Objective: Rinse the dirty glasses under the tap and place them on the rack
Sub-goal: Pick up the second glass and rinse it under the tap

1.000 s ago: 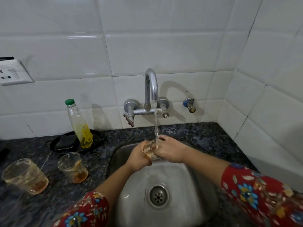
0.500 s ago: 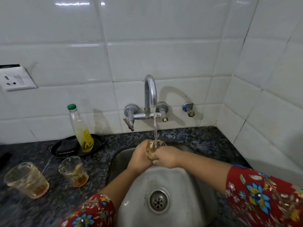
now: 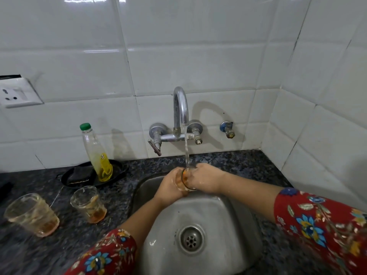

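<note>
The left hand (image 3: 170, 187) curls round the base of the held glass (image 3: 185, 180), which lies tilted on its side above the steel sink (image 3: 224, 211). The right hand (image 3: 206, 178) grips its rim end from 3 o'clock. The water stream (image 3: 186, 151) from the wall tap (image 3: 180, 108) at 12 o'clock strikes the glass. On the granite table (image 3: 238, 161), at 9 o'clock of the sink, two dirty glasses with amber dregs stand upright: the nearer glass (image 3: 89, 204) and the outer glass (image 3: 32, 214). A green-capped bottle (image 3: 97, 153) stands on a black tray (image 3: 118, 171) at 10 o'clock.
</note>
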Demonstrator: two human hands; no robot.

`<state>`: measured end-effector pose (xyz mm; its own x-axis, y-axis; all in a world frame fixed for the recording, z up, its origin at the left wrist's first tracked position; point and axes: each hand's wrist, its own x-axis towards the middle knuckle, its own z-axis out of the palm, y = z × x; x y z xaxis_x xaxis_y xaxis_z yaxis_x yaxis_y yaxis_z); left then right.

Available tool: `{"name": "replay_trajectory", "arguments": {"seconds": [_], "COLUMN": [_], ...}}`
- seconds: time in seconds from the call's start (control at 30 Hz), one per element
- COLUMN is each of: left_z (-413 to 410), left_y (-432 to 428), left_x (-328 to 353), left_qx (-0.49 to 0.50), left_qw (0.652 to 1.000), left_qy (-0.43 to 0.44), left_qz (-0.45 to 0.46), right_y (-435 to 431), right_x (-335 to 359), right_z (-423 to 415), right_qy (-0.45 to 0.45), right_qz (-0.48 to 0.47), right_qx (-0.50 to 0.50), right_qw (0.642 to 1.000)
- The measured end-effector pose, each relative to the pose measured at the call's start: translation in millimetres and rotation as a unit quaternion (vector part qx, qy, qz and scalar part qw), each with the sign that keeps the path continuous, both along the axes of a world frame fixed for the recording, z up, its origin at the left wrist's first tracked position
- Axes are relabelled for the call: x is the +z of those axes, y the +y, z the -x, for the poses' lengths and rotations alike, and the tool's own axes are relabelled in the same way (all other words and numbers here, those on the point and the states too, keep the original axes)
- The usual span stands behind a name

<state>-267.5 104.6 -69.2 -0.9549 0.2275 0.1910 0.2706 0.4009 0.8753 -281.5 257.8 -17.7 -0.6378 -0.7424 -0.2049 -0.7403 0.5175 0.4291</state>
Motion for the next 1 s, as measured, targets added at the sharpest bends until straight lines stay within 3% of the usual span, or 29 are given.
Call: {"name": "replay_trajectory", "arguments": {"seconds": [0.13, 0.3, 0.43, 0.5, 0.57, 0.63, 0.7, 0.73, 0.77, 0.8, 0.87, 0.93, 1.0], "left_z": [-2, 0, -9, -10, -7, -6, -9, -11, -11, -12, -13, -18, -21], "left_y": [5, -3, 2, 0, -4, -5, -3, -2, -3, -7, -17, -24, -30], "left_x": [-4, -1, -4, -7, -2, 7, 15, 15, 11, 6, 0, 1, 3], "left_qx": [0.070, 0.012, 0.034, 0.045, 0.042, 0.004, -0.019, -0.007, 0.017, 0.038, 0.045, 0.031, 0.023], "left_qw": [0.997, 1.000, 0.998, 0.997, 0.998, 1.000, 0.999, 0.999, 0.998, 0.993, 0.966, 0.912, 0.849], "left_qy": [-0.003, -0.002, -0.009, -0.004, 0.007, 0.014, 0.030, 0.033, 0.028, 0.022, 0.032, 0.050, 0.067], "left_qz": [-0.016, -0.009, -0.044, -0.062, -0.043, -0.014, 0.015, 0.034, 0.061, 0.109, 0.252, 0.406, 0.524], "right_y": [-16, 3, -15, -15, -8, -4, -12, -19, -25, -30, -36, -38, -37], "right_x": [-7, 0, -4, -1, 2, -5, -11, -13, -14, -18, -23, -32, -41], "right_z": [-6, 5, -15, -15, -10, -6, -13, -20, -27, -31, -38, -45, -50], "right_qy": [-0.116, 0.014, -0.103, -0.112, -0.015, 0.031, -0.029, -0.116, -0.209, -0.293, -0.437, -0.512, -0.534], "right_qz": [0.080, 0.035, 0.089, 0.088, 0.091, 0.100, 0.143, 0.190, 0.275, 0.370, 0.527, 0.613, 0.637], "right_qx": [-0.069, 0.080, -0.095, -0.085, 0.024, 0.055, -0.064, -0.159, -0.232, -0.271, -0.312, -0.369, -0.423], "right_qw": [0.988, 0.996, 0.986, 0.986, 0.995, 0.993, 0.987, 0.962, 0.909, 0.839, 0.659, 0.476, 0.360]}}
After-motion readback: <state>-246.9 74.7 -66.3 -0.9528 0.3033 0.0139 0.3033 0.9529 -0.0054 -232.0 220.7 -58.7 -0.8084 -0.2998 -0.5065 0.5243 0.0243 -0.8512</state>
